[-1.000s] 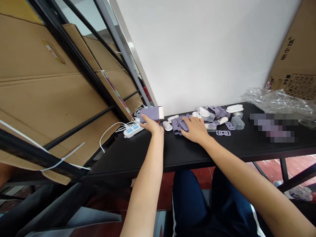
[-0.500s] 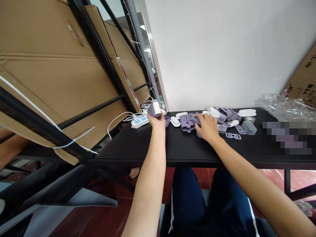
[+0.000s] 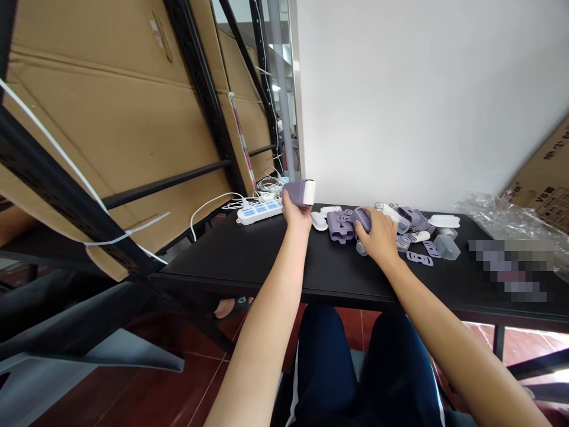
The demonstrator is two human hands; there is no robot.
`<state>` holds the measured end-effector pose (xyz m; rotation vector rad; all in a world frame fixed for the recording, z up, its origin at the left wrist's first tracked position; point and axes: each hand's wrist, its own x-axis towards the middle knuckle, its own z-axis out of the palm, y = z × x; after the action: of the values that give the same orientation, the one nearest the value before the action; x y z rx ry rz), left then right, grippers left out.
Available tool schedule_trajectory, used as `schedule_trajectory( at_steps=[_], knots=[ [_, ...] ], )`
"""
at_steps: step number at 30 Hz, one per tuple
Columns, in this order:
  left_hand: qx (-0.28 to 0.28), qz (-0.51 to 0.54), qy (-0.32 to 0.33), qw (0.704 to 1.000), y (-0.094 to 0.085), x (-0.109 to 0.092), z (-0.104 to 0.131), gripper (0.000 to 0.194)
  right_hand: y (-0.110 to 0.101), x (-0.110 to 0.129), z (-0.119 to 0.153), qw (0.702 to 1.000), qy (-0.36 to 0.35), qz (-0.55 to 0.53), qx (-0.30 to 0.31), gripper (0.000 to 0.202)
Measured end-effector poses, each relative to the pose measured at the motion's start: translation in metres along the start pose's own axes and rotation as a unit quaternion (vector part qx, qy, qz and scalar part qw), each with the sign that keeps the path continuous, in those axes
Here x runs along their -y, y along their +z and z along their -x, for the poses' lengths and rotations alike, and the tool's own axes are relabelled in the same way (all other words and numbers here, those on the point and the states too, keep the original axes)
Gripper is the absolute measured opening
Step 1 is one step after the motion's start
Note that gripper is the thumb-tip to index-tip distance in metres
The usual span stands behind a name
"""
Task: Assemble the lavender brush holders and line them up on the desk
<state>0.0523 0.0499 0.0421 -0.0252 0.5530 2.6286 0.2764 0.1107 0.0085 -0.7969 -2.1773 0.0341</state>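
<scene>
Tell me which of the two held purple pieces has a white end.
The left piece, in the left hand: its right end is white, while the right piece, in the right hand, shows no white.

The black table (image 3: pixel 329 270) carries a power strip (image 3: pixel 261 212), a purple housing (image 3: pixel 341 230), flat purple plates (image 3: pixel 419 258) and a clear cup (image 3: pixel 447 248).

Case (image 3: pixel 293 193): looked plastic, matt, smooth. Cover (image 3: pixel 363 219): looked plastic, smooth. Table (image 3: pixel 249 256): looked smooth, low-sheen. Cardboard (image 3: pixel 115 133): was matt, creased. Wrap (image 3: pixel 500 207): was glossy, crinkled film. Trousers (image 3: pixel 320 350): were cloth.
</scene>
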Motion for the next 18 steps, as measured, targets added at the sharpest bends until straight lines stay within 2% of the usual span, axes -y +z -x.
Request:
schedule_trajectory(
  at_steps=[4,6,11,18],
  knots=[
    [0.042,-0.012,0.014,0.999,0.001,0.002,0.004,0.029,0.004,-0.003,0.0,1.0,0.009,0.02,0.01,0.039],
    [0.031,0.002,-0.002,1.0,-0.001,-0.004,0.003,0.029,0.006,-0.004,0.002,0.999,0.01,0.033,0.02,0.038],
    [-0.044,0.037,-0.046,0.997,-0.009,-0.014,-0.001,0.03,0.004,-0.003,0.002,1.0,0.016,0.006,0.009,0.036],
    [-0.03,0.013,-0.055,0.998,-0.009,-0.011,-0.001,0.028,-0.009,-0.012,-0.002,0.996,0.065,-0.05,-0.041,0.034]
  ],
)
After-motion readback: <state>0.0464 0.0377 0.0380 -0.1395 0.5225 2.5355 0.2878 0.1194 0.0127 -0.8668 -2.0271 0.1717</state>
